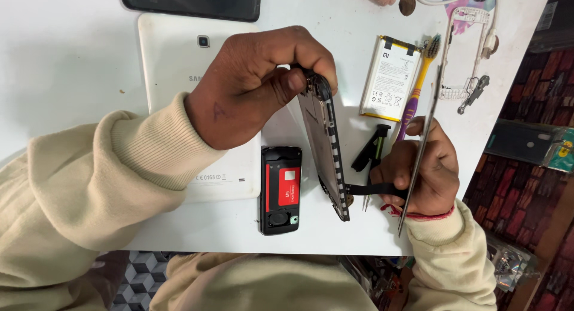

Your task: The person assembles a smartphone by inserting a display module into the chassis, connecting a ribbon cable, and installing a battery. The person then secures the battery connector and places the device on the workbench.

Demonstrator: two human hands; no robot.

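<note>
The fingers (311,63) of the left hand (251,90) are closed over the top end of an opened phone frame (324,146), which is held on edge above the white surface (72,54). A black flat tool (373,189) is pinched in the right hand (421,170) and touches the frame's lower edge (a thin back panel (421,149) is gripped alongside it). Nearby lie a small black phone (280,190), a white tablet (173,60), a loose battery (391,78) and a toothbrush (418,87).
</note>
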